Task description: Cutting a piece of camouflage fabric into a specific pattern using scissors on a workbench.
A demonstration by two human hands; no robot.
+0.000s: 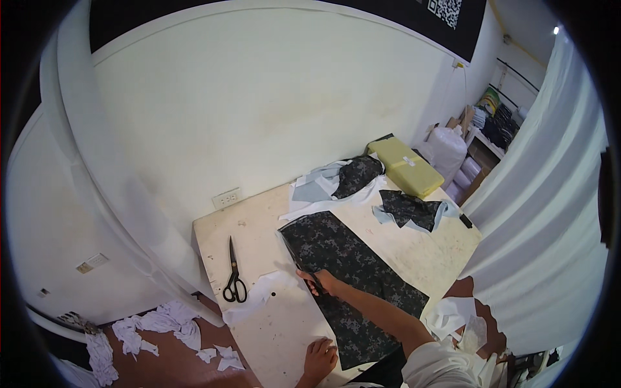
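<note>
A long piece of dark camouflage fabric [352, 258] lies lengthwise across the table. My right hand [325, 283] is closed around the black handles of a pair of scissors [316, 280] at the fabric's left edge. The blades point away from me along that edge and are partly hard to make out. My left hand [319, 357] rests on the table beside the near left edge of the fabric, fingers laid down and holding nothing. A second pair of black-handled shears [233, 275] lies on the left of the table, tips pointing away. White scrap [262, 294] sits between the shears and the fabric.
Crumpled camouflage and pale blue cloth [356, 178] lies at the table's back, with a smaller camouflage piece [411, 210] to its right. A yellow wrapped block [407, 166] stands on the back corner. White curtain [550, 181] hangs at right. White scraps [162, 326] litter the floor.
</note>
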